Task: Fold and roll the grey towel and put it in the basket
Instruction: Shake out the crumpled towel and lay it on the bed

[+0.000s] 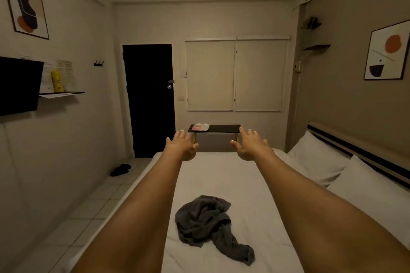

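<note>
A dark grey towel (pixel 206 219) lies crumpled in a heap on the white bed (pixel 221 173), near its middle and close to me. Both my arms stretch straight out over the bed, well above and beyond the towel. My left hand (pixel 181 144) is open with fingers spread and holds nothing. My right hand (pixel 249 144) is also open and empty, fingers apart. Neither hand touches the towel. No basket is in view.
Two white pillows (pixel 315 157) lie along the headboard at the right. A small black table (pixel 221 128) with a pink-and-white item stands past the bed's far end. A black door (pixel 148 99), dark slippers (pixel 121 169) on the tiled floor and a wall TV (pixel 17 85) are at left.
</note>
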`<state>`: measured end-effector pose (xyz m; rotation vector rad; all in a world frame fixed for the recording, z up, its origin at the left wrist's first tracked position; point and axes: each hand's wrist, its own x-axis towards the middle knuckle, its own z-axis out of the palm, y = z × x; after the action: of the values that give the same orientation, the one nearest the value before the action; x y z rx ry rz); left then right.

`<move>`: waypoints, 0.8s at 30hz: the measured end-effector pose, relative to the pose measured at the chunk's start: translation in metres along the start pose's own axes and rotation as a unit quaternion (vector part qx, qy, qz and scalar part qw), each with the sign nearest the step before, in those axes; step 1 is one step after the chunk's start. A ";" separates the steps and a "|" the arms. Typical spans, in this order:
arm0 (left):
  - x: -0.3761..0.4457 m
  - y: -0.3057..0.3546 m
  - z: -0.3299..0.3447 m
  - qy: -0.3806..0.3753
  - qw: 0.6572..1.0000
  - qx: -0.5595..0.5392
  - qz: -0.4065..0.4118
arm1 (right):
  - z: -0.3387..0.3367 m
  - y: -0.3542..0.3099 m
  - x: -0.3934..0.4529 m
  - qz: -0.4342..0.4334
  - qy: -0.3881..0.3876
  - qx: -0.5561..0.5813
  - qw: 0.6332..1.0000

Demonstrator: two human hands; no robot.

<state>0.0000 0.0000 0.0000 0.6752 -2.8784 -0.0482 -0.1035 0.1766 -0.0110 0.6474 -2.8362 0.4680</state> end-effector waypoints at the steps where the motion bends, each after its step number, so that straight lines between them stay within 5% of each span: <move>1: 0.005 -0.004 0.003 -0.003 1.000 0.009 -0.003 | 0.004 -0.003 0.003 0.001 -0.008 -0.002 1.000; 24: 0.202 -0.066 0.101 -0.053 0.997 0.044 0.026 | 0.126 -0.025 0.151 0.051 -0.086 -0.057 0.993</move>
<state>-0.1674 -0.1497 -0.0698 0.6303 -3.0148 0.0518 -0.2405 0.0538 -0.0831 0.5462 -3.0429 0.2748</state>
